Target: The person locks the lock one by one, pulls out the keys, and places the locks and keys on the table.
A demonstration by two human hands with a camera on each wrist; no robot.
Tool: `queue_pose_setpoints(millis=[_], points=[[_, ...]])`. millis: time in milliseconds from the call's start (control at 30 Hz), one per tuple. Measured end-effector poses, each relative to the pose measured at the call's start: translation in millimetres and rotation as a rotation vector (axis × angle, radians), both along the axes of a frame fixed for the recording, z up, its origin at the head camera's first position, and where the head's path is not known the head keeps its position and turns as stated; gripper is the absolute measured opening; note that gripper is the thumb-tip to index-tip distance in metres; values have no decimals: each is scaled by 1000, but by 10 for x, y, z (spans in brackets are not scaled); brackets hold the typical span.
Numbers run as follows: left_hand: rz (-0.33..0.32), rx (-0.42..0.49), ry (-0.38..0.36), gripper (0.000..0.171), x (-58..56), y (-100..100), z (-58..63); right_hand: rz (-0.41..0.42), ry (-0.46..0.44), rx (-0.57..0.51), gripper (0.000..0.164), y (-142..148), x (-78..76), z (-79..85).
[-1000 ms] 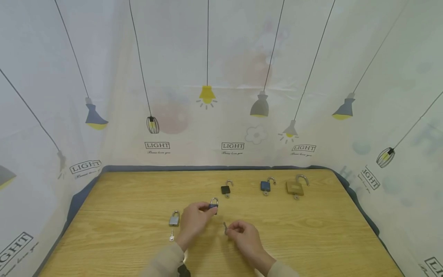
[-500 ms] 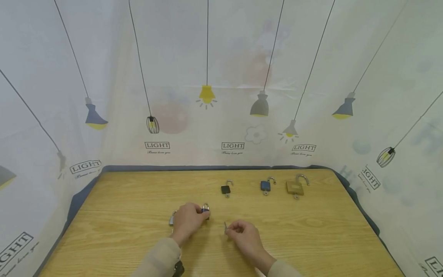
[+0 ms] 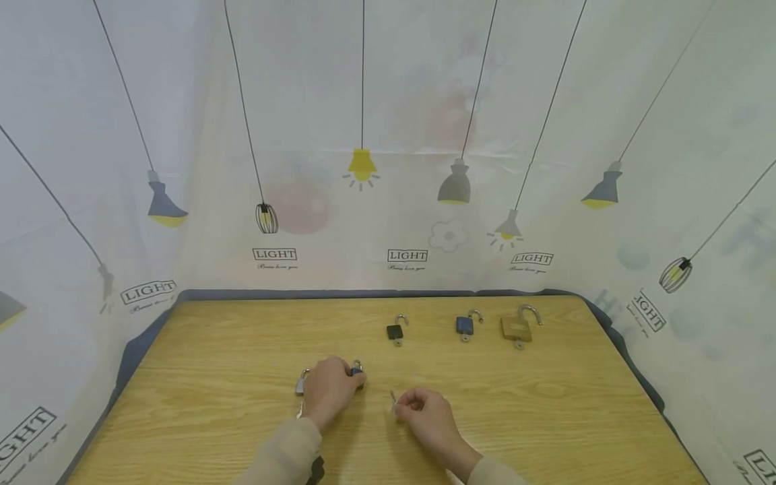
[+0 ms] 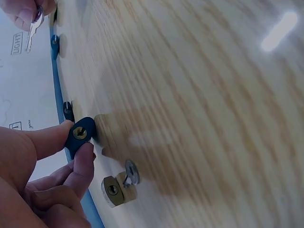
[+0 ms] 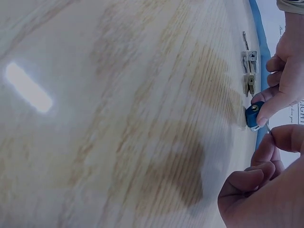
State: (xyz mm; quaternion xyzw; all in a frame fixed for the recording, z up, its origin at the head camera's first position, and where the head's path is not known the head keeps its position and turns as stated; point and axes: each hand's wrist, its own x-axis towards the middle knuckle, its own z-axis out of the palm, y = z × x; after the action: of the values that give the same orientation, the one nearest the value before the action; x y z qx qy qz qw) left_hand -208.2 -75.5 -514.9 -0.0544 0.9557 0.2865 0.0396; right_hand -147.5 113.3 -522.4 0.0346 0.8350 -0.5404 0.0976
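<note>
Navy padlock in the left hand, key in the right, a gap between them

Nearest are the forearms: a cream left sleeve (image 3: 285,446) and a matching right sleeve (image 3: 494,471) come in from the lower edge over the wood-grain table (image 3: 564,411). Slightly farther on, right of centre, the right hand (image 3: 427,414) pinches a small metal key (image 4: 34,28) between thumb and fingers, its blade pointing out beyond the fingertips. Over to the left, a loose key (image 3: 300,408) lies on the table beside the left wrist, partly covered from the head view.

Next comes the left hand (image 3: 330,387), gripping the navy padlock (image 4: 80,134) between thumb and fingers, near the middle of the table. Its shackle points away from the person, and its brass-coloured keyhole end faces back; whether it touches the table cannot be told. The right hand's key is near this keyhole but apart from it. Just left of the left hand, and partly hidden by it, sits a silver padlock (image 3: 300,386).

Well beyond the hands, three padlocks lie in a loose row with their shackles swung out and a key bow showing at the lower end of each: a small black padlock (image 3: 395,332), then to its right a blue padlock (image 3: 464,327) and a larger brass padlock (image 3: 516,330). Behind the table's far edge hangs a pale backdrop (image 3: 327,263) printed with pendant lamps and the word LIGHT
</note>
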Motion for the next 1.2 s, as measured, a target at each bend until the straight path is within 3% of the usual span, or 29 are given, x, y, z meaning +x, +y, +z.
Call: queue_pose_setpoints(millis=[433,833,1200], points=[[-26,-145,92,45,2,-20,-34,-5,8,29,9,-16,-14,-36],[-37,-248,87,45,15,1,-3,41,7,46,8,-16,-7,-15],[-40,-284,77,46,9,5,17,68,24,70,8,-38,-14,14]])
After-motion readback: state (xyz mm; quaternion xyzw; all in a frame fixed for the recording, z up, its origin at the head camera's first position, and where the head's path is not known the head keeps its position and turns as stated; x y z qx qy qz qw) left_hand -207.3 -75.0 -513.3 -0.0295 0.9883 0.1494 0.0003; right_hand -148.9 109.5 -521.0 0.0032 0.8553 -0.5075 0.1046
